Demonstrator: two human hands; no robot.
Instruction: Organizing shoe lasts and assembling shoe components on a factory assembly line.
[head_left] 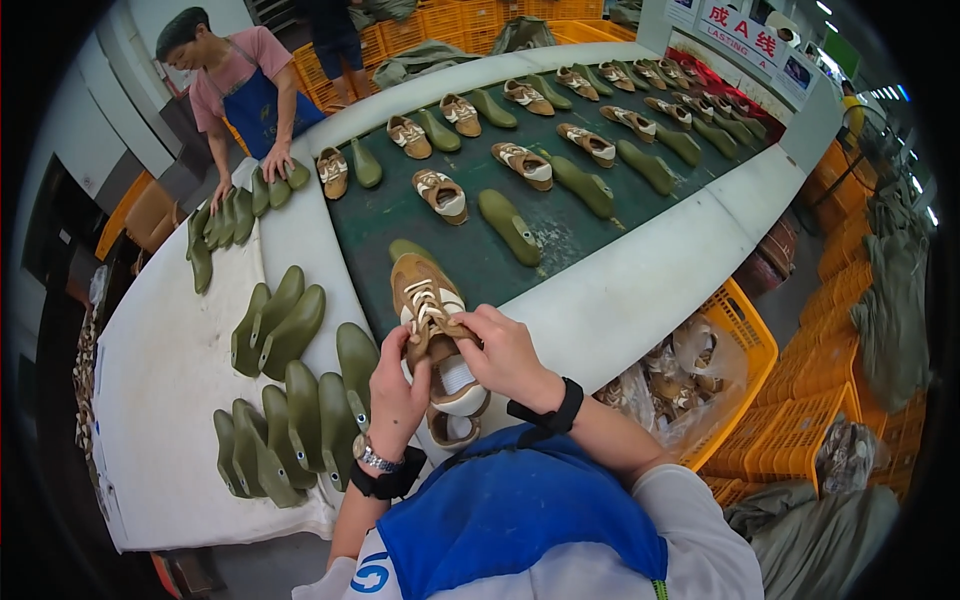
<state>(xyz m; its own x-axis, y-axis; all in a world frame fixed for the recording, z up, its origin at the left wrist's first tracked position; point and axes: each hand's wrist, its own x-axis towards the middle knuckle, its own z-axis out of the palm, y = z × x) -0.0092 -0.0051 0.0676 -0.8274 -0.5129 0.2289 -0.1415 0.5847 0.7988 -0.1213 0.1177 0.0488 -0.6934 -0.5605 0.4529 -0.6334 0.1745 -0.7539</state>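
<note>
A brown-and-white lace-up sneaker (418, 280) is between my two hands, toe pointing away from me. My left hand (396, 396) pinches the collar on its left side. On the other side, my right hand (505, 348) grips the upper edge near the laces, thumb and fingers closed. Below the held shoe, close to my apron, the opening of a second sneaker (455, 428) shows in part. A green shoe last (408, 248) peeks out behind the toe. Several green lasts (295, 330) stand on the white cloth to the left, some right beside my left wrist.
A dark green conveyor belt (400, 185) carries rows of sneakers and lasts, bordered by a white ledge (640, 270). At right sits a yellow crate (745, 335) of bagged shoes. Across the table a co-worker (245, 85) in a blue apron handles several lasts (240, 210).
</note>
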